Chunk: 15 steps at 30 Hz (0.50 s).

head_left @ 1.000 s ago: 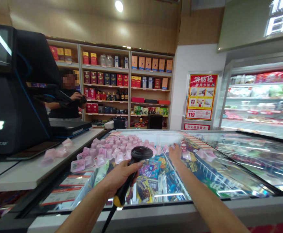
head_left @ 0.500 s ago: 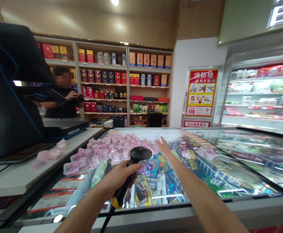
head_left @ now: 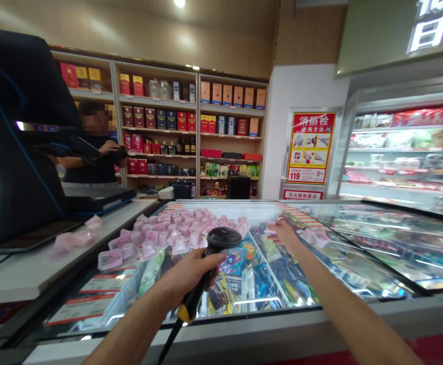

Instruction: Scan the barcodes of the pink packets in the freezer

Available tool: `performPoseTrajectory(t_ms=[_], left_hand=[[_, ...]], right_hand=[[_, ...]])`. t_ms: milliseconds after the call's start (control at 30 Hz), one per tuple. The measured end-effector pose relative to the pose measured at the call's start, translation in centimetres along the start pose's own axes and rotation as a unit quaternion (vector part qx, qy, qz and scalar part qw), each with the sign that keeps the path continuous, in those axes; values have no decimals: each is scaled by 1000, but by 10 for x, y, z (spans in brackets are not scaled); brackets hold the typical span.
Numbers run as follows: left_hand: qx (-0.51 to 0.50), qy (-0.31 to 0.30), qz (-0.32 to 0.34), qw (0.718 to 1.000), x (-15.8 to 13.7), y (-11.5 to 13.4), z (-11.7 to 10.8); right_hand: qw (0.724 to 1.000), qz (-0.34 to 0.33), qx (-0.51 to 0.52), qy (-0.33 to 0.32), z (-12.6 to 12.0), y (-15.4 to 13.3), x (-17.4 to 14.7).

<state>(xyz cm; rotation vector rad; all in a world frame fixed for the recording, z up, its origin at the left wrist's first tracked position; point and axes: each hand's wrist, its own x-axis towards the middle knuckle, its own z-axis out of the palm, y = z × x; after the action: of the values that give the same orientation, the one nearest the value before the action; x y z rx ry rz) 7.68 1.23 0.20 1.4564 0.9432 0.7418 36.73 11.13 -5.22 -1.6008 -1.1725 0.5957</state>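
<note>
My left hand (head_left: 198,271) is wrapped round the handle of a black and yellow barcode scanner (head_left: 223,238), its head up and its cord hanging down. My right hand (head_left: 285,235) reaches over the glass freezer top, its blurred fingers closed on a small pink plastic cup (head_left: 272,226). To its left, many pink plastic cups (head_left: 181,230), some with barcode labels, lie on the glass in a loose cluster. Another few pink cups (head_left: 315,236) rest on the glass to the right of my right hand.
More pink cups (head_left: 78,238) lie on the side counter (head_left: 27,276) at left, beside a black checkout machine (head_left: 19,132). Wrapped frozen goods (head_left: 240,284) show under the freezer glass. Beyond stand shelves of boxes (head_left: 160,119) and a person (head_left: 92,152) holding a dark object.
My right hand has moved right to a lone pink cup, which now sits further left at its fingers. The left hand keeps the scanner almost in place. The view has turned slightly.
</note>
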Motion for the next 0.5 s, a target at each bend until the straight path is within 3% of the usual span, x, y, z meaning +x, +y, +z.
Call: performPoseTrajectory(t_ms=[67, 167, 300, 500], left_hand=[[-3, 1, -1, 1000, -3, 3, 2], [-6, 3, 2, 1000, -8, 5, 2], [-6, 5, 3, 1000, -10, 6, 2], [8, -17, 9, 1000, -8, 4, 5]], right_hand=[[972, 78, 213, -55, 23, -8, -9], [927, 140, 335, -99, 48, -14, -17], [921, 139, 354, -90, 60, -12, -15], [956, 89, 270, -78, 59, -12, -12]])
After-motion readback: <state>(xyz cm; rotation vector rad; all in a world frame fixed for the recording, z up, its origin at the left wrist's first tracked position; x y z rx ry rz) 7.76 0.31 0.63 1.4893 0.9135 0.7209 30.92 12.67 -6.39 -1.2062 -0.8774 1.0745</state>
